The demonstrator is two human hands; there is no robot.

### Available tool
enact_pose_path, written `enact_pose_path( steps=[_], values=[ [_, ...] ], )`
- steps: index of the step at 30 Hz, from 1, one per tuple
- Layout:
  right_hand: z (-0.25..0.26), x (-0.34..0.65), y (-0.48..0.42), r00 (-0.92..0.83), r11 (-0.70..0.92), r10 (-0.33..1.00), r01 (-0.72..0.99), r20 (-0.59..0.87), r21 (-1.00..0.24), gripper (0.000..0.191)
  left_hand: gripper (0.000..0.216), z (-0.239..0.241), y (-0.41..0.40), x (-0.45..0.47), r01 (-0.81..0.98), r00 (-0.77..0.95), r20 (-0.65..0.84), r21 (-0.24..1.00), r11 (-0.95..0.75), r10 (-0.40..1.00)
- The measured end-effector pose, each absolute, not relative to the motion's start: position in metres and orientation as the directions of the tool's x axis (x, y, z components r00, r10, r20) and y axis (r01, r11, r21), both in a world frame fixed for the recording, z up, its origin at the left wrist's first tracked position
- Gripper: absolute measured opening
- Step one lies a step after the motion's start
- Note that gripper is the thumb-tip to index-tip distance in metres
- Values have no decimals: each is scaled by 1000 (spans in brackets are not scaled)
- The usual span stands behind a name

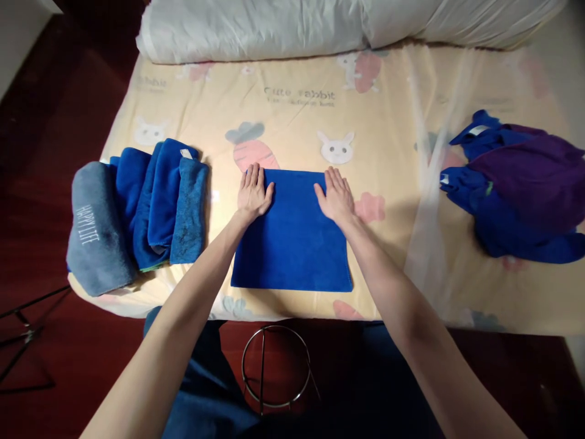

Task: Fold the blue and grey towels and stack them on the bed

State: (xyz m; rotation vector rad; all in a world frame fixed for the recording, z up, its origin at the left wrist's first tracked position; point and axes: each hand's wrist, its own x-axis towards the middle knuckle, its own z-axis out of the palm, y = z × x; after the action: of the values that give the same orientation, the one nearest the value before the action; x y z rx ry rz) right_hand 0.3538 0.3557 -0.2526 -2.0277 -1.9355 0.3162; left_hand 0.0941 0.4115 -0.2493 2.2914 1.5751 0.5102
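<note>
A blue towel [292,238] lies flat as a near-square on the bed, its front edge close to the bed's near side. My left hand [255,192] rests on its far left corner, palm down with the fingers stretched out. On the far right corner lies my right hand [336,196], likewise flat with the thumb apart. Neither hand grips the cloth. To the left sit several folded or rolled towels, among them a grey-blue towel [98,231] with white lettering and a textured blue towel [189,207].
A crumpled pile with a purple cloth [530,174] and blue cloths [516,225] lies at the right. Along the bed's far side runs a white rolled quilt [256,30]. The sheet [292,134] is printed with rabbits and carrots. Below the near edge stands a metal ring frame [244,366].
</note>
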Motion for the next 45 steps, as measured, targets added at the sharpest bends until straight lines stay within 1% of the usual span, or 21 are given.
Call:
enact_pose_path(
  steps=[1, 3, 5, 7, 9, 10, 12, 17, 22, 27, 37, 42, 45],
  values=[
    [-251, 359, 355, 71, -44, 996, 927, 60, -372, 69, 75, -248, 409, 96, 824, 332, 112, 449, -346, 937],
    [-243, 358, 351, 43, -17, 997, 931, 63, -366, 71, 73, -242, 401, 102, 807, 371, 115, 450, -382, 921],
    [-230, 342, 342, -44, 65, 997, 928, 65, -368, 72, 69, -237, 386, 110, 768, 458, 116, 447, -458, 881],
    [-220, 318, 329, -166, 173, 985, 912, 51, -371, 72, 66, -235, 370, 119, 728, 542, 94, 444, -522, 835],
    [-217, 294, 315, -259, 249, 966, 895, 24, -370, 70, 67, -236, 353, 126, 721, 574, 51, 441, -534, 817],
    [-219, 283, 308, -276, 260, 961, 892, 11, -370, 69, 68, -237, 345, 129, 730, 568, 34, 439, -523, 822],
    [-226, 269, 295, -251, 235, 968, 897, 5, -375, 67, 69, -239, 328, 131, 755, 535, 26, 433, -492, 845],
    [-239, 258, 261, -116, 129, 992, 904, 58, -407, 64, 65, -237, 287, 127, 785, 470, 63, 427, -449, 880],
    [-233, 252, 225, -99, 114, 993, 911, 60, -395, 60, 64, -232, 249, 121, 795, 451, 77, 417, -440, 889],
    [-230, 254, 191, -101, 127, 991, 920, 90, -370, 61, 64, -230, 216, 100, 792, 462, 98, 403, -459, 882],
    [-244, 305, 128, -34, 86, 987, 938, 160, -334, 68, 66, -236, 168, 35, 847, 367, 145, 356, -394, 919],
    [-249, 344, 84, 22, 41, 986, 930, 166, -366, 65, 67, -241, 148, -14, 848, 365, 144, 357, -392, 920],
    [-255, 364, 48, 58, 24, 982, 906, 179, -422, 60, 66, -244, 128, -51, 845, 368, 126, 368, -388, 921]
  ],
)
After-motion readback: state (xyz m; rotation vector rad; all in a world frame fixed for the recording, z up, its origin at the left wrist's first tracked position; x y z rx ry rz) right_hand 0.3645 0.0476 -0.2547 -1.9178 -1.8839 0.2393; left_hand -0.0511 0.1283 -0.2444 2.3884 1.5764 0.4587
